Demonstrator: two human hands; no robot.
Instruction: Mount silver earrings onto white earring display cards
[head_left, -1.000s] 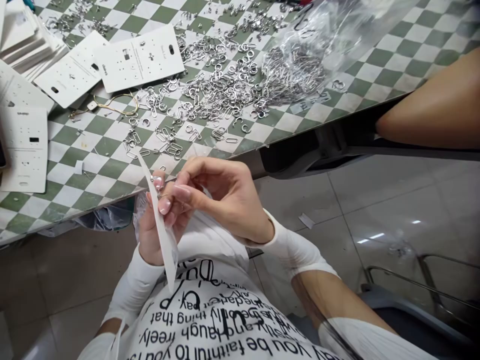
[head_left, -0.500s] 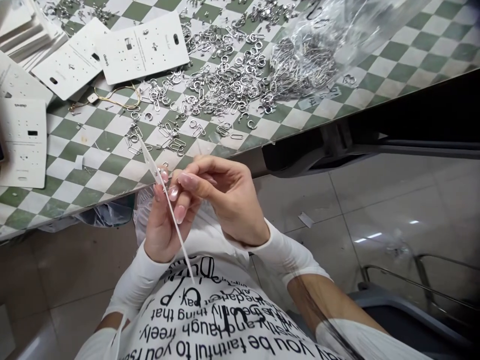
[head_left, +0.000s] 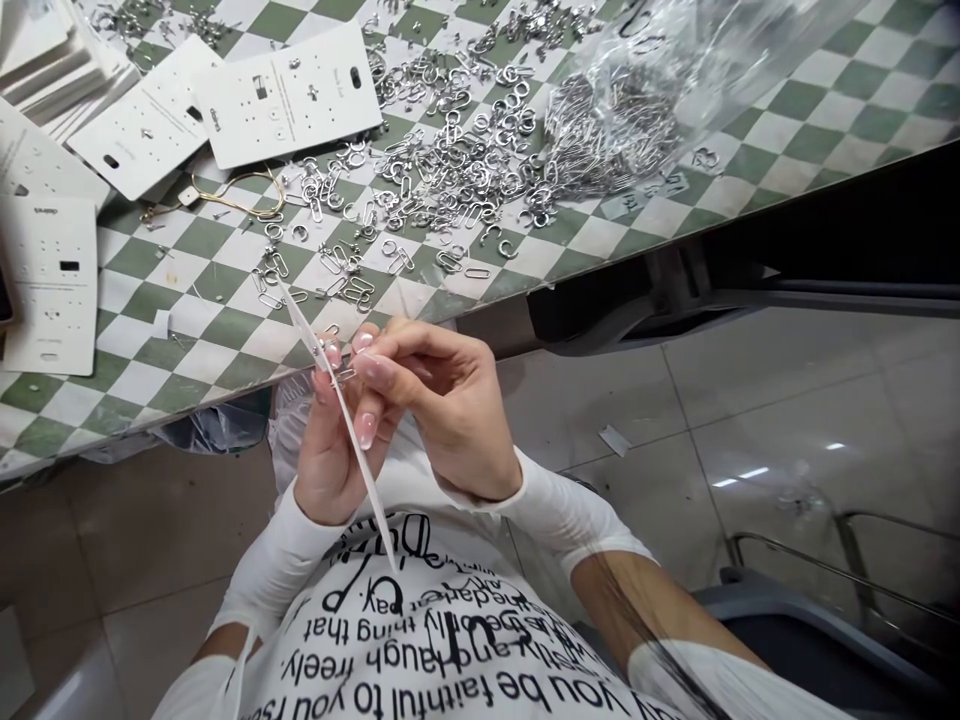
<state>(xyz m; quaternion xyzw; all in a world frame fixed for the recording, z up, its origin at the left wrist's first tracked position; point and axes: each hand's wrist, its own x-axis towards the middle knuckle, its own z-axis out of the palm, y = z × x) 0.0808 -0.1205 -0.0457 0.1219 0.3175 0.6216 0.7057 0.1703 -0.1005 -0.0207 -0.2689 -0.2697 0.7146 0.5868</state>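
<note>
My left hand (head_left: 330, 460) grips a white jewelry card (head_left: 361, 462), which I see nearly edge-on, tilted in front of my shirt. On the card's right face, close to my fingertips, sits a small silver oval link earring (head_left: 343, 374). My right hand (head_left: 457, 410) is closed, thumb and index finger pinched at the outer end of that earring. The left fingertips show on both sides of the card. Whatever fixes the earring to the card is too small to make out.
Loose silver earring parts (head_left: 450, 170) cover the checkered table (head_left: 217, 335). Several white cards (head_left: 292, 95) lie at the left, beside a gold cord (head_left: 240, 195). A clear plastic bag (head_left: 675, 70) rests by a heap of silver pins (head_left: 607, 130). Below the table edge stands a dark chair (head_left: 787, 630).
My right hand has shifted slightly left and its fingers have drawn aside, so the silver earring now shows at the card. The left hand still holds the card.
</note>
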